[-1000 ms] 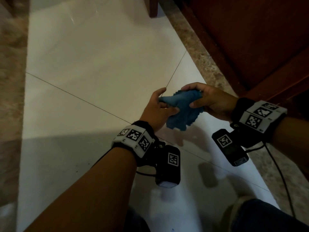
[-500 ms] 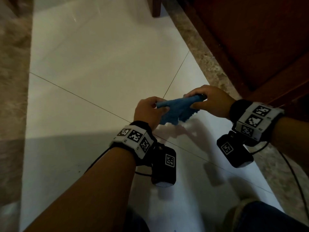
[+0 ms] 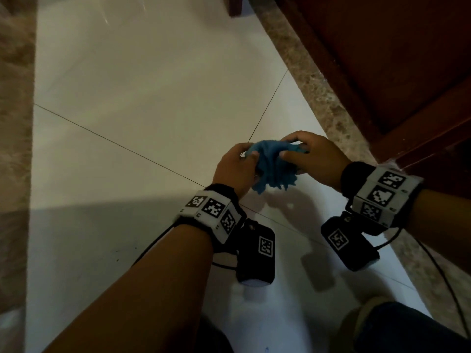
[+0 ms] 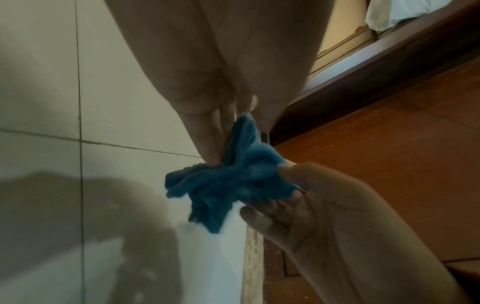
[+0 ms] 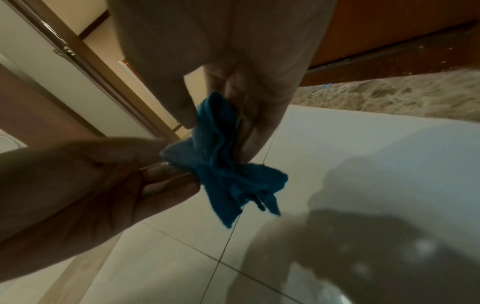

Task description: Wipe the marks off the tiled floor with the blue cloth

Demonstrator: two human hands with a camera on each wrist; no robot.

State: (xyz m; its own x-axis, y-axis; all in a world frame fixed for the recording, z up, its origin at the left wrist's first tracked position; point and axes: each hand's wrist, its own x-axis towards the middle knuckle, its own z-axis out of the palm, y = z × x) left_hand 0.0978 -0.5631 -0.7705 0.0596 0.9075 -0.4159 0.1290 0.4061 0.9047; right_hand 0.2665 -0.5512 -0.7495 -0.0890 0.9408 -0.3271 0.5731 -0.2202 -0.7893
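We see a glossy white tiled floor (image 3: pixel 142 80) with thin dark grout lines, a speckled brown stone border (image 3: pixel 328 98), and dark reddish wooden furniture (image 3: pixel 382 59) alongside.

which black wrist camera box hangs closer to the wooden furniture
The box under the right hand, the black wrist camera; it hangs beside the speckled stone border below the wooden furniture, while the left one hangs over white tile.

This looked like a room in a home. The floor (image 3: pixel 142 80) was laid with large glossy white tiles with thin dark grout lines, edged by a speckled stone border (image 3: pixel 313 80). Dark reddish wooden furniture (image 3: pixel 382 59) stood along it, possibly a bed frame with white bedding (image 4: pixel 405 12), though the wrist view was blurred. A framed door (image 5: pixel 85 61) showed opposite.
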